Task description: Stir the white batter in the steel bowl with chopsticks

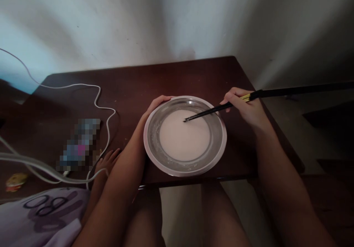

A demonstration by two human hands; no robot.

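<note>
A wide metal bowl (pixel 152 155) holds a smooth, whitish liquid (pixel 184 140) and rests near the table's front edge. Around its far left side curls my left hand (pixel 159 102), the fingers partly hidden behind the rim. My right hand (pixel 240 101) is closed on a pair of black chopsticks (pixel 211 110) with yellow marks near the grip. Their tips point left and down, at the liquid's surface; whether they dip in, I cannot tell. Pale residue clings to the bowl's inner wall.
A dark brown table (pixel 166 77) stands against a pale wall (pixel 138 25). A white cable (pixel 109 129) winds across its left side, beside a blurred-out phone (pixel 80 143). Another person's hand (pixel 109 160) lies by my left forearm. At far left is a small yellowish item (pixel 16 181).
</note>
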